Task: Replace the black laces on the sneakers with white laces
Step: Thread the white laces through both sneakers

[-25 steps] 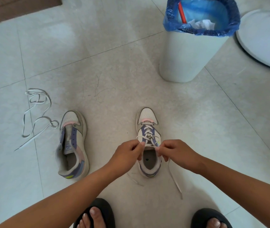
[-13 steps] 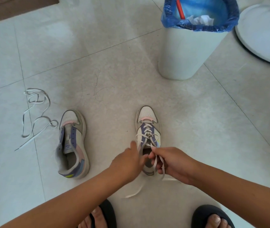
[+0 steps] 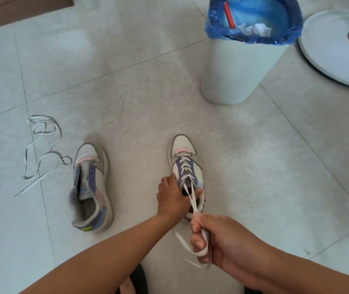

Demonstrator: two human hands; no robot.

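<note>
Your left hand (image 3: 172, 197) is gripping the collar of the laced sneaker (image 3: 187, 166), fingers curled over its opening, while your right hand (image 3: 216, 240) is clenching both ends of the white lace (image 3: 192, 200) in a closed fist just nearer you than that sneaker's heel. The other sneaker (image 3: 92, 187) is lying without laces well to the left of the laced sneaker, a loose lace (image 3: 40, 151) is trailing on the floor further left, and a bin (image 3: 237, 66) is standing beyond it to the right.

Left hand (image 3: 172, 197) curled downward; right hand (image 3: 216, 240) fisted, grip closed.
</note>
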